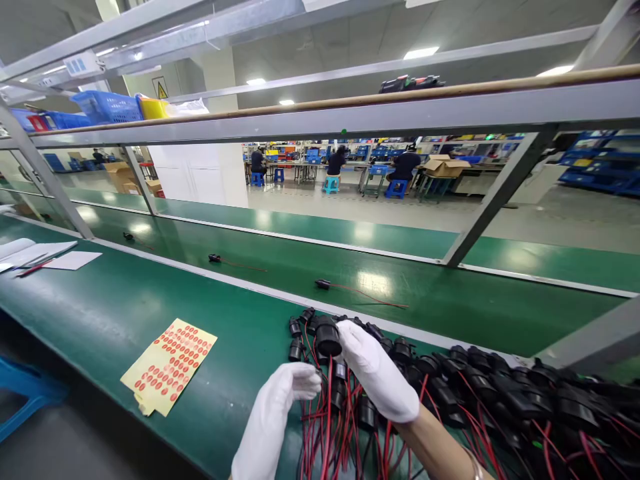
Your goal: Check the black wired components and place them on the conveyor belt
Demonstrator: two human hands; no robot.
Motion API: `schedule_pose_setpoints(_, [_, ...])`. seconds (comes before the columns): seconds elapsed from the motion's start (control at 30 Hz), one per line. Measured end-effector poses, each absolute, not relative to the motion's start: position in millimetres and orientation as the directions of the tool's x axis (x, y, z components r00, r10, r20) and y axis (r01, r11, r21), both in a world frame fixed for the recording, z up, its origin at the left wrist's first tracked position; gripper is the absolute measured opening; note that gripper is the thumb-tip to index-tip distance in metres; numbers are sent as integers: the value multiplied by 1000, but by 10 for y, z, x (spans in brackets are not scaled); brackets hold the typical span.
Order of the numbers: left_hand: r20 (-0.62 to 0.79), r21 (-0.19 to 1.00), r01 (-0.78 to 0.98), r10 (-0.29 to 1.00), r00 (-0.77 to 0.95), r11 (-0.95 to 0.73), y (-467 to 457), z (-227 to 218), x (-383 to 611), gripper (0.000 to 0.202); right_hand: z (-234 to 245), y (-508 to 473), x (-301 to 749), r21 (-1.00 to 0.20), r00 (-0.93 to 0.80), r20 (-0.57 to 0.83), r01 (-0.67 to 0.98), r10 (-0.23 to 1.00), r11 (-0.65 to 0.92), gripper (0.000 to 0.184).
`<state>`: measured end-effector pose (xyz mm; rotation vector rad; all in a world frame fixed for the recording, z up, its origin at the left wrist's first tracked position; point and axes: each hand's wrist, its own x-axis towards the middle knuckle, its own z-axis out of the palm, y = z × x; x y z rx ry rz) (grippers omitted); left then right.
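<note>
Both of my hands wear white gloves. My right hand [377, 373] is closed around a black round socket part [327, 337] with red and black wires trailing from it, held just above a pile of the same black wired parts [490, 393]. My left hand [285, 400] is curled in a pinch beside the red wires [327, 413] under that part; what its fingertips hold is too small to make out. A yellow sheet of red round stickers [167, 365] lies on the green bench to the left of my hands.
Three single wired parts [323, 285] lie spaced along the green conveyor belt [280, 260] beyond the bench. Papers and a red pen [35, 255] lie far left. A metal frame [495, 193] crosses overhead. People sit at benches in the background.
</note>
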<state>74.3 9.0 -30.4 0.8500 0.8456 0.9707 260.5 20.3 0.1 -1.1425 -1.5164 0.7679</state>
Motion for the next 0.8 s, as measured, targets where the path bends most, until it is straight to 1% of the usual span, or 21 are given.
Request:
schedule_pose_setpoints(0.07, [-46,935,-311,926,375,172,-18,-90,751,50,57,186,2637,-856,-94,421,286,902,430,45])
schedule_pose_setpoints(0.13, [59,962,-263,886,459,73,-72,87,759,47,125,181,2696,-794,-198,497,287,845,535,45])
schedule_pose_setpoints(0.2, [77,968,-244,847,527,64,-76,177,772,46,191,172,2758,-732,-287,559,268,778,626,41])
schedule_pose_setpoints(0.23, [83,966,-250,841,535,63,-66,183,780,49,221,163,2784,-696,-329,588,260,739,669,36])
schedule_pose_setpoints(0.3, [114,966,-257,857,502,22,-44,133,797,54,276,128,2816,-621,-402,629,255,666,741,31])
schedule_pose_setpoints(0.37, [176,968,-241,884,433,-74,-33,41,815,50,323,73,2823,-575,-451,636,265,626,774,30])
schedule_pose_setpoints(0.47, [283,952,-223,879,384,-209,-41,-58,836,41,380,-25,2810,-586,-462,607,289,646,757,33])
schedule_pose_setpoints(0.57, [336,939,-207,859,385,-274,-57,-56,848,40,414,-109,2806,-593,-463,594,300,658,747,36])
schedule_pose_setpoints(0.67, [388,922,-159,843,372,-353,-71,-12,850,34,400,-166,2799,-592,-446,592,324,671,738,46])
schedule_pose_setpoints(0.73, [462,882,-72,824,328,-466,-90,4,849,30,357,-191,2774,-570,-404,612,370,679,734,57])
schedule_pose_setpoints(0.8, [577,788,62,771,270,-612,-122,-2,851,33,296,-208,2731,-556,-337,641,416,690,720,57])
